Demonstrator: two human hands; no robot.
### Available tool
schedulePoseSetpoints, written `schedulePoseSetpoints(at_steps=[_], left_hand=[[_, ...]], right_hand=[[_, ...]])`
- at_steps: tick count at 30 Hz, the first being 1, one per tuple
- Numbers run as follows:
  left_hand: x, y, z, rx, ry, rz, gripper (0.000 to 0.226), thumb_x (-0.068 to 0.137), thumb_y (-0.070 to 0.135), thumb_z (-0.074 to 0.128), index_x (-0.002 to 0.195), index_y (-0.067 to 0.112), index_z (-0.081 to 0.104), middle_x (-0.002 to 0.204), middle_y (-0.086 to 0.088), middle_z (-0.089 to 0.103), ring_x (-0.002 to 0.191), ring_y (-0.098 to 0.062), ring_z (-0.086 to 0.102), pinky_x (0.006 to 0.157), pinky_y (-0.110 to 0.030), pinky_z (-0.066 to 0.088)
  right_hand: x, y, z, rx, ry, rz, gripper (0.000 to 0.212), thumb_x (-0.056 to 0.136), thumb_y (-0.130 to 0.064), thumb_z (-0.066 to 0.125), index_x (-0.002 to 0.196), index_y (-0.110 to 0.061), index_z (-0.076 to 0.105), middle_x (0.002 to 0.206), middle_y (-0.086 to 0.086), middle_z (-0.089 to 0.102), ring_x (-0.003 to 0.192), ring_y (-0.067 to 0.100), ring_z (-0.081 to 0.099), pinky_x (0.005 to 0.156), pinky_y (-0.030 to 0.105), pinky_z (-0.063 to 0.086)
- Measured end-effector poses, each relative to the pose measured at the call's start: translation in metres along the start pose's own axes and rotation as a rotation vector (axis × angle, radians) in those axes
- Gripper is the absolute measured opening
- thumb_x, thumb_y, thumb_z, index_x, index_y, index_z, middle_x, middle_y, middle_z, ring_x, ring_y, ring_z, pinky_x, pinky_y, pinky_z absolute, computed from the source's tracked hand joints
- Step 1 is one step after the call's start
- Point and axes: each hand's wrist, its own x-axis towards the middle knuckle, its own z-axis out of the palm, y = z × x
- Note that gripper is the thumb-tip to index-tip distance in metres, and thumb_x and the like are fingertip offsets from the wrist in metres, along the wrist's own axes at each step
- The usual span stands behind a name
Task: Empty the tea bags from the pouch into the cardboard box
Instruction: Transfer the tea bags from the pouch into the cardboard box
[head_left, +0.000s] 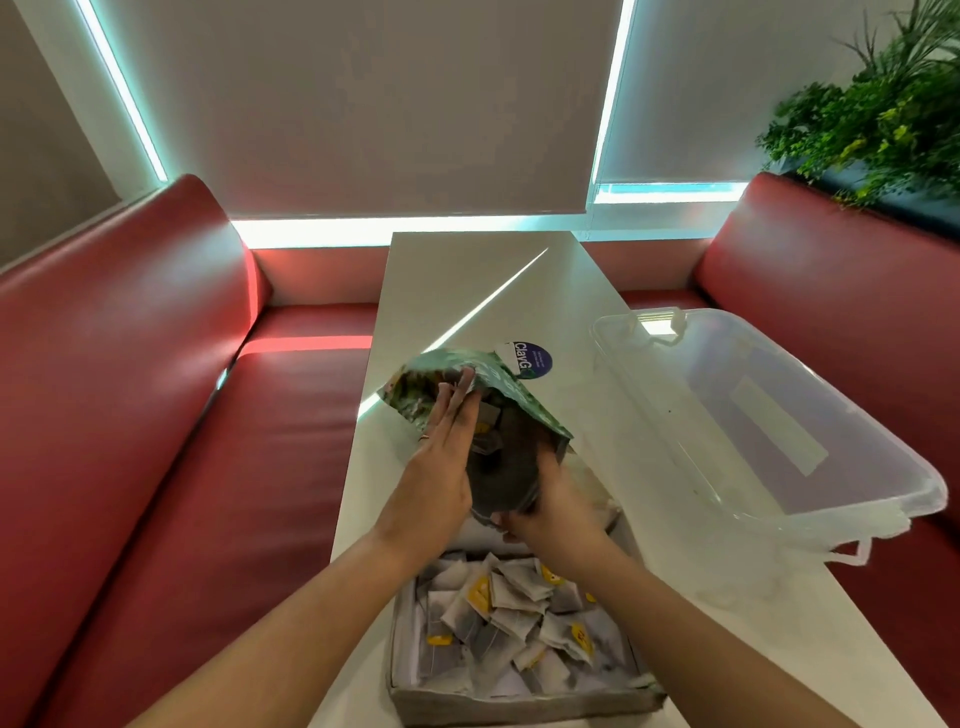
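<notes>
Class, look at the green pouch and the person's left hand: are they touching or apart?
Touching. The head view shows the left hand pressed flat against the side of the green pouch, its fingertips overlapping the pouch's upper edge with no gap.

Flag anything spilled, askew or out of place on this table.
No spill shows: the tea bags lie inside the cardboard box. One oddity: the clear plastic bin sits tilted at the table edge, overhanging the red seat. Both hands hold the pouch.
</notes>
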Motion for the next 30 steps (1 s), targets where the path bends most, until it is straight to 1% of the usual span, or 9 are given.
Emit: schedulePoseSetpoints(at_steps=[2,5,8,12,16,19,23,27,30], left_hand=[[0.003,0.004,-0.006,0.068,0.039,0.089,0.071,0.088,0.000,0.029,0.149,0.025,0.002,0.156,0.015,-0.004,0.146,-0.014,0.002,0.115,-0.033,0.021],[0.010,0.020,-0.024,0.188,0.133,0.286,0.056,0.093,0.005,0.014,0.148,0.014,0.009,0.157,-0.002,0.011,0.145,-0.027,0.013,0.117,-0.032,0.018],[0.016,0.033,-0.036,0.210,0.202,0.448,0.047,0.099,0.009,0.009,0.146,0.010,0.012,0.153,-0.006,0.021,0.142,-0.037,0.019,0.116,-0.040,0.020],[0.026,0.019,-0.022,0.249,0.123,0.315,0.071,0.083,-0.006,0.033,0.148,0.015,0.012,0.155,-0.005,0.019,0.144,-0.032,0.012,0.114,-0.046,0.025],[0.033,0.019,-0.024,0.190,0.100,0.239,0.068,0.082,0.012,0.025,0.148,0.014,0.010,0.157,0.001,0.009,0.145,-0.025,0.009,0.114,-0.037,0.024],[0.033,0.025,-0.033,0.197,0.154,0.316,0.064,0.085,0.007,0.022,0.147,0.009,0.010,0.156,0.000,0.011,0.145,-0.027,0.011,0.116,-0.033,0.019],[0.022,-0.001,-0.017,0.293,0.081,0.283,0.064,0.085,0.001,0.020,0.147,0.011,0.014,0.156,-0.003,0.014,0.145,-0.029,0.009,0.114,-0.042,0.024],[0.024,-0.003,-0.021,0.212,0.098,0.212,0.069,0.082,-0.001,0.024,0.148,0.013,0.011,0.158,0.001,0.010,0.146,-0.025,0.007,0.117,-0.028,0.014],[0.026,0.013,-0.031,0.226,0.134,0.298,0.061,0.085,0.000,0.023,0.145,0.009,0.020,0.156,-0.005,0.018,0.145,-0.029,0.011,0.118,-0.034,0.015]], right_hand=[[0.003,-0.002,0.004,0.017,0.103,-0.020,0.077,0.070,-0.005,0.075,0.133,-0.021,0.033,0.117,0.011,0.056,0.092,0.023,0.064,0.067,0.022,0.056],[0.005,-0.010,0.006,0.149,0.256,-0.126,0.081,0.074,-0.011,0.075,0.139,-0.025,0.028,0.132,0.006,0.050,0.116,0.018,0.055,0.089,0.032,0.053],[0.008,-0.024,0.004,0.372,0.339,-0.182,0.074,0.075,-0.011,0.073,0.137,-0.022,0.034,0.130,0.007,0.052,0.118,0.022,0.056,0.085,0.045,0.056],[0.018,-0.027,0.003,0.315,0.326,-0.092,0.081,0.072,0.003,0.073,0.133,-0.031,0.031,0.125,0.007,0.056,0.110,0.021,0.059,0.081,0.039,0.058],[0.021,-0.023,0.002,0.288,0.297,-0.041,0.080,0.072,0.001,0.074,0.136,-0.024,0.032,0.124,0.007,0.058,0.110,0.024,0.060,0.085,0.046,0.055],[0.020,-0.025,0.000,0.300,0.347,-0.095,0.077,0.073,-0.007,0.075,0.135,-0.024,0.033,0.124,0.007,0.058,0.110,0.023,0.060,0.085,0.042,0.056],[0.025,-0.017,0.002,0.263,0.311,0.002,0.061,0.074,0.000,0.072,0.113,-0.034,0.040,0.114,0.009,0.059,0.095,0.023,0.061,0.071,0.039,0.058],[0.027,-0.018,0.007,0.193,0.286,0.008,0.077,0.068,-0.002,0.076,0.128,-0.029,0.034,0.119,0.000,0.056,0.104,0.021,0.059,0.080,0.044,0.056],[0.027,-0.017,0.006,0.207,0.347,-0.056,0.069,0.073,-0.009,0.072,0.127,-0.028,0.035,0.120,0.002,0.057,0.104,0.023,0.061,0.080,0.042,0.056]])
